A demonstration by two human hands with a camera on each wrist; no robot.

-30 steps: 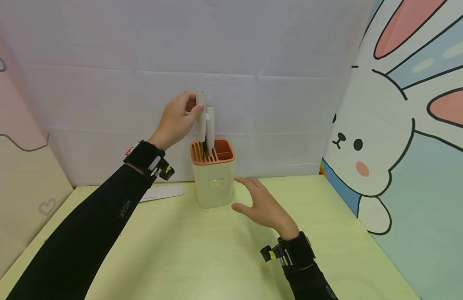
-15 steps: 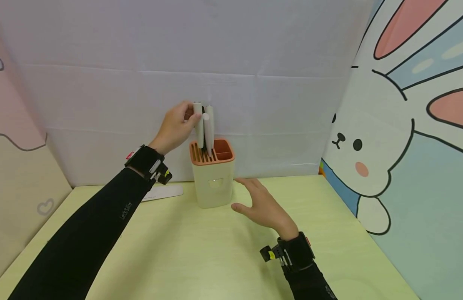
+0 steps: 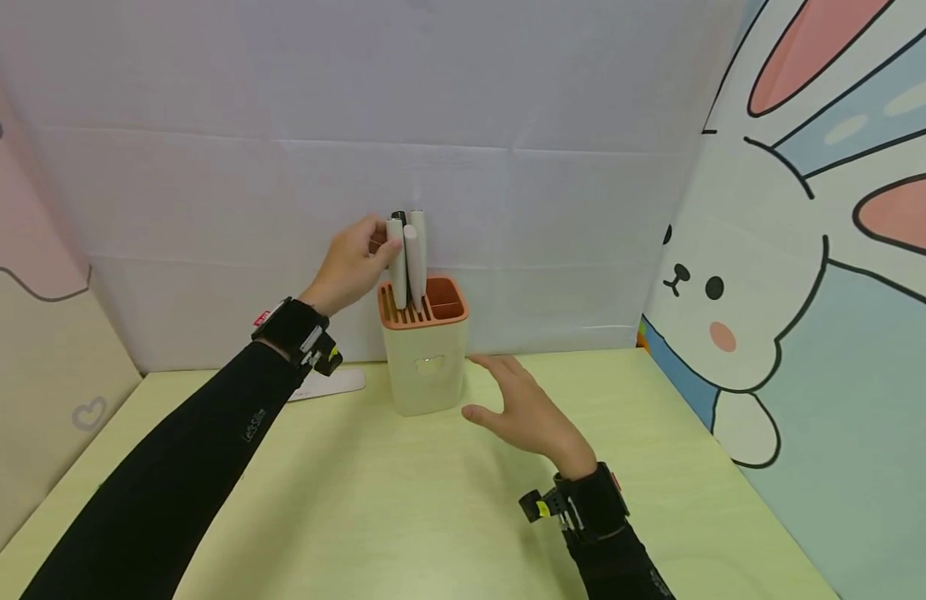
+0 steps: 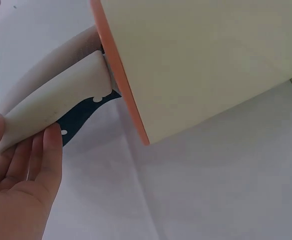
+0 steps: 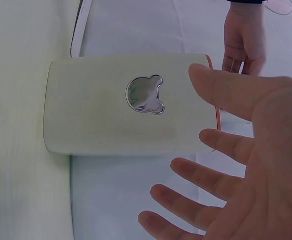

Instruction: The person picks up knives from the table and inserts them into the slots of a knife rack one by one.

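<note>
A cream knife holder (image 3: 427, 379) with an orange slotted top stands upright at the back of the table. My left hand (image 3: 352, 260) pinches the white handle of a knife (image 3: 397, 279), its blade hidden down in the left slots. In the left wrist view the thumb and fingertips hold the rear of that knife handle (image 4: 56, 97), close above the orange rim. More white knife handles (image 3: 416, 267) and a dark handle (image 4: 81, 117) stand beside it. My right hand (image 3: 533, 417) is spread at the holder's right side, holding nothing; its fingers (image 5: 205, 182) are apart in the right wrist view.
A white flat piece with small print (image 3: 331, 383) lies on the table left of the holder, partly behind the left wrist. A white wall sheet (image 3: 583, 250) rises right behind the holder. A rabbit-printed panel (image 3: 808, 333) borders the right side.
My left hand has lowered the knife into the holder, its handle sinking down to the slots. The dark handle behind has come into view. My right hand has stayed where it was.
</note>
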